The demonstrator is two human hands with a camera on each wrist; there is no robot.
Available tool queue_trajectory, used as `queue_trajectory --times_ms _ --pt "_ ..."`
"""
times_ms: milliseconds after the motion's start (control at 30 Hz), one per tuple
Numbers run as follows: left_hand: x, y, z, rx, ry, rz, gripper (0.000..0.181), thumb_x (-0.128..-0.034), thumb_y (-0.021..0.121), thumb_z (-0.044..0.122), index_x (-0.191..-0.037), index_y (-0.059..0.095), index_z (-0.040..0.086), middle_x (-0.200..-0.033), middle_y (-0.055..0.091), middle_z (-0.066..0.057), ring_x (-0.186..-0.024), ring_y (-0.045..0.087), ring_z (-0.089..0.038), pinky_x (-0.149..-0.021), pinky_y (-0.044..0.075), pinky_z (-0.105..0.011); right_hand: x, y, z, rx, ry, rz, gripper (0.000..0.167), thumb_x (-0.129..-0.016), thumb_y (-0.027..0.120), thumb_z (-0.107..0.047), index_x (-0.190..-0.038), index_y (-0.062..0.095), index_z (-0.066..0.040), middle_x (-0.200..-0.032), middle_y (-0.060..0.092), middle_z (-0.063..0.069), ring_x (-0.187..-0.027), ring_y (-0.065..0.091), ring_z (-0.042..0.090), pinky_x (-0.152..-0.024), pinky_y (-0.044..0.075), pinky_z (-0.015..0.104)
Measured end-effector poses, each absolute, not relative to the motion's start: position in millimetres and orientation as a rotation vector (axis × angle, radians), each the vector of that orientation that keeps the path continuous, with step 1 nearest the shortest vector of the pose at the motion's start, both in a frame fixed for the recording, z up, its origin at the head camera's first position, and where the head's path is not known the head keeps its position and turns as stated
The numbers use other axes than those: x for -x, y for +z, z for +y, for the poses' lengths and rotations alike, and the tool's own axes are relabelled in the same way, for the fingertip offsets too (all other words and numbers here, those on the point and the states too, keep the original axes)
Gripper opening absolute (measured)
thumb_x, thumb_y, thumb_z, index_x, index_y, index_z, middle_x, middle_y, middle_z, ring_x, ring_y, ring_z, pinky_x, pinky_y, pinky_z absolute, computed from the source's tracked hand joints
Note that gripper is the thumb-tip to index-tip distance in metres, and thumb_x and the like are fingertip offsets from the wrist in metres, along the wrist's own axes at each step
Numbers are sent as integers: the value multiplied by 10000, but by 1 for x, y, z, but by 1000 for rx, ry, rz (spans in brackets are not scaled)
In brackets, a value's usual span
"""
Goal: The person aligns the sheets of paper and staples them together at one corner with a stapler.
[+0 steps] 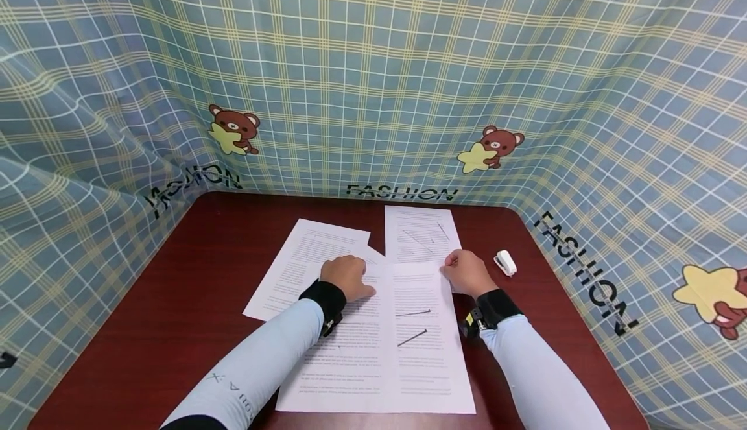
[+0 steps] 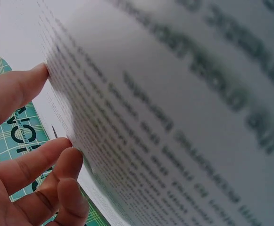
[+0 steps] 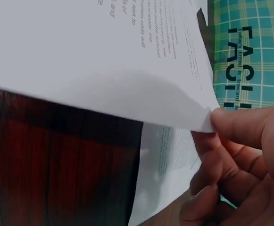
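Observation:
Wide white printed paper [image 1: 356, 371] lies at the front of the table, with a vertical line down its middle that may be a fold or a seam. Its right half [image 1: 428, 371] bears two dark slanted strokes. My right hand [image 1: 469, 273] pinches the upper right corner between thumb and fingers; in the right wrist view that corner [image 3: 188, 108] is raised off the table. Over the left half is my left hand [image 1: 348, 277]. In the left wrist view its thumb [image 2: 26, 87] and a fingertip touch the printed face, the other fingers loosely bent.
Another printed sheet [image 1: 292, 268] lies partly under the wide paper at the left. A further sheet [image 1: 420, 232] with dark lines is behind it. To the right stands a small white stapler-like object [image 1: 504, 262]. Checked cloth [image 1: 373, 93] rises around the dark red table [image 1: 175, 313].

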State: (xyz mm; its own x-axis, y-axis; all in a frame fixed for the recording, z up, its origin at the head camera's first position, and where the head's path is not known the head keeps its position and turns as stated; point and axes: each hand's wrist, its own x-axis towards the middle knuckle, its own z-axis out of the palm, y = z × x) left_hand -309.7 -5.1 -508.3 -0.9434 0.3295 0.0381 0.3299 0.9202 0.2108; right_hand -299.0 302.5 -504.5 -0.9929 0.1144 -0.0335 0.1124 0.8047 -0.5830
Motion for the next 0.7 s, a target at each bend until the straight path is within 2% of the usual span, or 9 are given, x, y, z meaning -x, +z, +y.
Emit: queue_trajectory --times_ms 167,700 --pt "311 -511 -5 500 -339 -3075 427 -757 872 526 -970 736 181 -906 716 9 -840 659 -199 -770 514 -464 296 -495 307 153 930 -2947 149 -975 715 -218 -1019 671 -83 -931 690 87 -799 626 221 -700 511 320" --pt "310 -509 -6 517 -323 -3091 423 -766 866 524 -989 742 187 -915 723 12 -862 679 -216 -752 523 -461 290 -493 325 153 958 -2899 137 -997 690 -178 -1032 646 -54 -883 660 116 -724 598 234 -605 504 321"
